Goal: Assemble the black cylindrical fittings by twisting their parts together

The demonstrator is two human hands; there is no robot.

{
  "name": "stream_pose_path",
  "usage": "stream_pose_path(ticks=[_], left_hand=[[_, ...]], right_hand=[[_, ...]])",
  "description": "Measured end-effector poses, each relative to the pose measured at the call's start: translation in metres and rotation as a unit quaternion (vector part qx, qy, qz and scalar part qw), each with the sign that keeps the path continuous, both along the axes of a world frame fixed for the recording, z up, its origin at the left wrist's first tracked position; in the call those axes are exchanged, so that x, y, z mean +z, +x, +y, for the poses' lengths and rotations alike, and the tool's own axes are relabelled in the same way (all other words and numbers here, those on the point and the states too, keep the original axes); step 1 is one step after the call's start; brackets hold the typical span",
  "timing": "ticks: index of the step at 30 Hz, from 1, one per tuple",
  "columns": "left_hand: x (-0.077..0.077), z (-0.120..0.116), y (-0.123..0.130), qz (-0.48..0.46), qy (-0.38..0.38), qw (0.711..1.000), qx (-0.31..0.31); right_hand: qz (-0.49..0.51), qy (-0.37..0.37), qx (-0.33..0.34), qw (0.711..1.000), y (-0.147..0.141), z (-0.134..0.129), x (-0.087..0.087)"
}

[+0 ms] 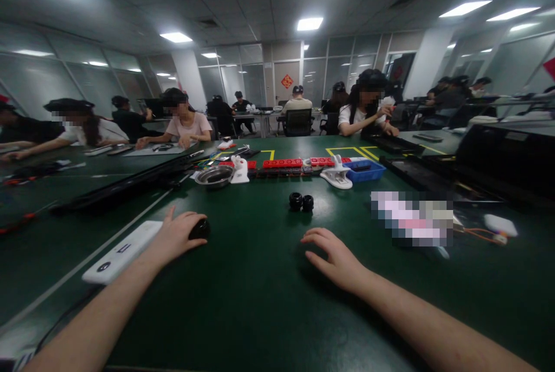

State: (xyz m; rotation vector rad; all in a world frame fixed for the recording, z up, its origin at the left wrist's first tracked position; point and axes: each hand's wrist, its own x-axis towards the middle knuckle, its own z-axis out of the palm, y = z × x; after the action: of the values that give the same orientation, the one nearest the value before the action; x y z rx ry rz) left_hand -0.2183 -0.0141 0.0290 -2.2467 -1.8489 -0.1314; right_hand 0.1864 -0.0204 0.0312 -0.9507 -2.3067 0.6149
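Note:
My left hand [180, 233] is on the left half of the green table [260, 279]. Its fingers and thumb curve round a small black rounded object [200, 228], whose kind I cannot make out. Under that forearm lies a long white box [124, 253] with a dark round spot and a cable. My right hand [332, 256] hovers or rests low over the table, fingers apart and slightly bent, holding nothing. Ahead of it, two black knob-like pieces stand side by side, a left one [295, 201] and a right one [307, 203].
Across the table's middle are a metal bowl [215, 176], a white clip stand [240, 170], red strips [282, 163], another white clip [338, 175] and a blue tray [366, 171]. Black panels lie left [125, 184] and right [416, 178]. Several people work beyond.

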Motion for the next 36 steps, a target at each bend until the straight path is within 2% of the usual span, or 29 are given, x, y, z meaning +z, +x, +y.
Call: stream_pose_path(ticks=[12,20,28,36], left_hand=[[0.003,0.002,-0.004,0.014,0.015,1.0,-0.009],[0.014,-0.003,0.01,0.025,0.058,0.998,0.0],[0.022,0.005,-0.002,-0.039,-0.068,0.997,0.004],[0.024,0.005,-0.004,-0.048,-0.052,0.997,0.011]], right_hand=[[-0.014,0.001,0.008,1.0,0.0,0.002,-0.001],[-0.019,-0.006,0.008,1.0,0.0,0.0,0.003],[-0.025,-0.005,0.012,1.0,0.001,0.003,-0.001],[-0.03,-0.009,0.015,0.999,0.0,0.004,-0.003]])
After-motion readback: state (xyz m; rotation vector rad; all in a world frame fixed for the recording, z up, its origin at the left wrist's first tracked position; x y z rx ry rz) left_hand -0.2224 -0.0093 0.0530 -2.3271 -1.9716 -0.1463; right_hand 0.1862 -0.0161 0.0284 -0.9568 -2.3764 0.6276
